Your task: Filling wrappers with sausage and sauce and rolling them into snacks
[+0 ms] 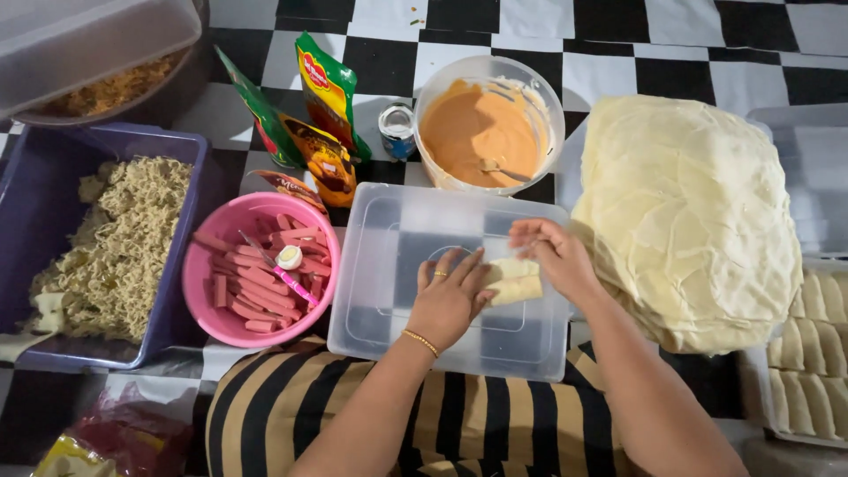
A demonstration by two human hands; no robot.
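Note:
My left hand (448, 296) and my right hand (553, 254) meet on a pale folded wrapper roll (514, 281) that lies on an upturned clear plastic lid (389, 265). Fingers of both hands press on the roll, the left from the left side, the right from above and right. My left hand wears a ring and a thin bracelet. To the right lies a big stack of pale round wrapper sheets (689, 212). Behind the lid stands a clear tub of orange sauce (481, 128) with a spoon in it.
A pink bowl of sausage sticks (256, 274) with a small knife sits left of the lid. A purple tray of cooked noodles (115, 238), sauce pouches (322, 124), a small can (397, 130) and a container of finished rolls (813, 353) surround it on a checkered floor.

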